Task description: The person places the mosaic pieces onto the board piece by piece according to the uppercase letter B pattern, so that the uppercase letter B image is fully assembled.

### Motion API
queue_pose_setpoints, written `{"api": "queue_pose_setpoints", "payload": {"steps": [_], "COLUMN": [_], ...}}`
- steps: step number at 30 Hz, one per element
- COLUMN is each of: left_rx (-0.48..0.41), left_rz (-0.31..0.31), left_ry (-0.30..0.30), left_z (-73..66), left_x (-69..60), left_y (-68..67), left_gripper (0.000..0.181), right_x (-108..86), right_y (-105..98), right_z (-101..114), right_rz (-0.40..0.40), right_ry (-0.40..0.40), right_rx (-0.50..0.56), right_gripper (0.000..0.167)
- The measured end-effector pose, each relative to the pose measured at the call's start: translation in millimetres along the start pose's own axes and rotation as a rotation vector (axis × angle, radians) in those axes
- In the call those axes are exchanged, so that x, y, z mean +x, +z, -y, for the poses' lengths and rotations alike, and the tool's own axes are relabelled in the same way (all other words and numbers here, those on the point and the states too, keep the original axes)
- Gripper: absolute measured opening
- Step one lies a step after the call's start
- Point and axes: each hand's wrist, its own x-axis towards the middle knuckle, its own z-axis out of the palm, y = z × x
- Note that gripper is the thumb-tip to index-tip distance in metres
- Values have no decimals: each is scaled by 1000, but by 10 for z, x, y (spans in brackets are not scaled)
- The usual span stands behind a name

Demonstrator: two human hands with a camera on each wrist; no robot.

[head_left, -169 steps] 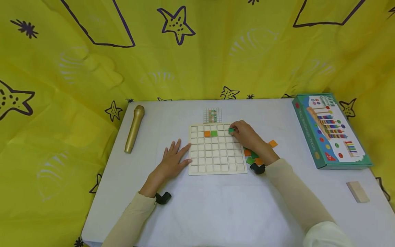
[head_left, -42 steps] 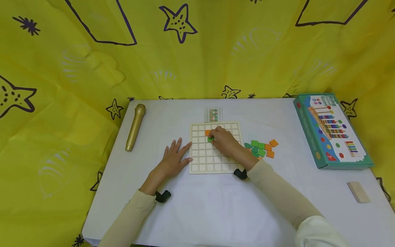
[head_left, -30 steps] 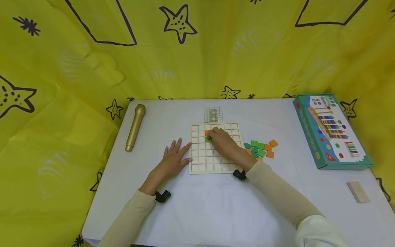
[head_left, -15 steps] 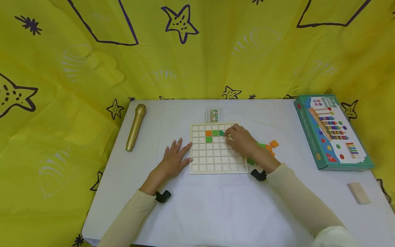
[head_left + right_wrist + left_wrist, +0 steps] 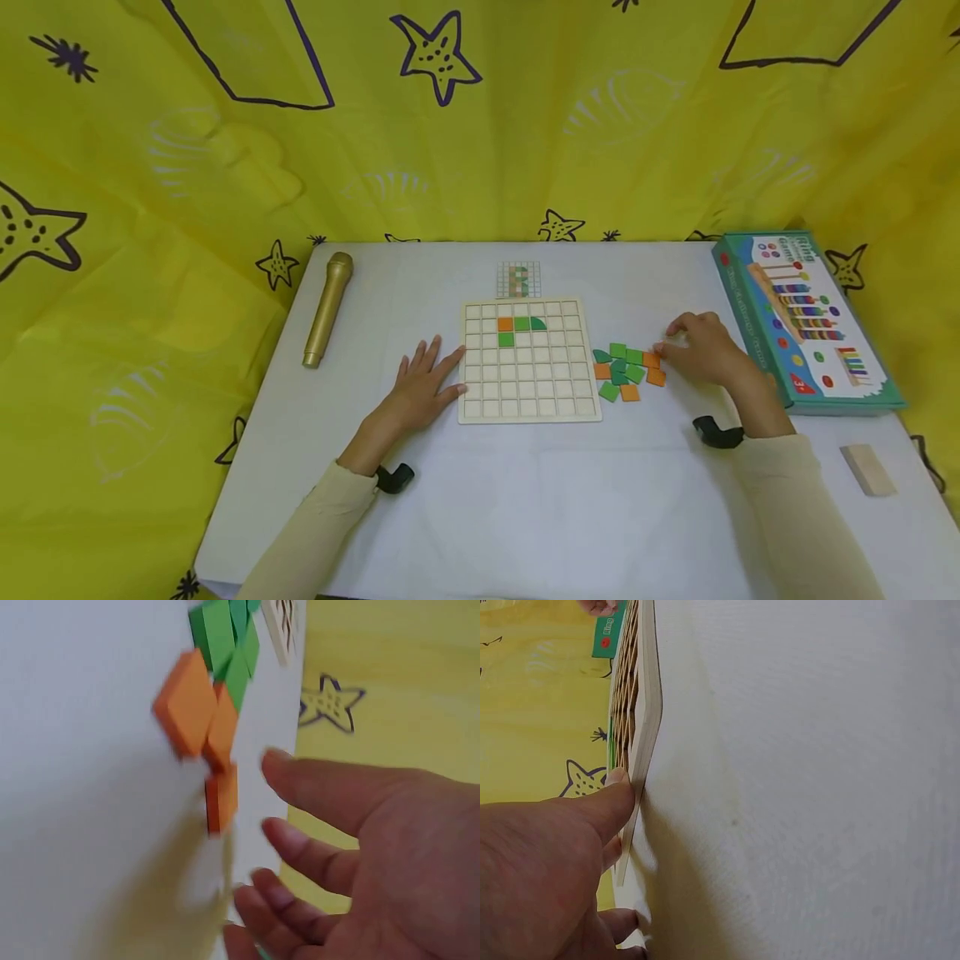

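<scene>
Grid board is laid flat near the middle of the white table, with four pieces set in its cells. An orange square, a green square and a dark green quarter-round are lined up side by side in the second row from the far edge; another green square is placed in the next row, on the near side of the orange one. The board's left edge is touched by the left hand, whose fingers are spread and nearly straight, with nothing gripped; in the left wrist view, its thumb is seen against the rim. Just beside the board, to the right, loose tiles in orange and greens are scattered. At their outer end an orange tile is approached by the right hand; its fingers are loosely bent, well parted from the thumb, and nothing is held. Beyond the board's far edge, a small printed card is laid. Farther out, a gold microphone is placed at the left, and a green game box and a wooden block at the right. Behind the table, a yellow patterned curtain is hung.
</scene>
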Motion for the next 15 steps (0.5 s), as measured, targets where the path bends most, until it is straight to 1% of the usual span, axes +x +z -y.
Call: {"api": "queue_pose_setpoints", "payload": {"steps": [3,5,7,10,15], "left_rx": [2,6,8,6,3], "left_rz": [2,4,7,10,14], "left_ry": [-7,-6,-4,-2,-7], "left_z": [6,8,9,6,-1], "left_x": [-2,1,2,5,4], "left_y": [2,-2,-5,-8,-15], "left_gripper": [70,70,70,70,70], "right_x": [-56,-62,-49,-20,24], "right_y": [-40,-43,-28,3,58], "right_z": [-134,-183,-213,-225,-202], "right_rz": [46,71,80,55,-16], "right_ry": [-4,-2,2,-3,-62], "right_rx": [-15,-7,2,6,19], "right_gripper": [46,44,42,43,38]}}
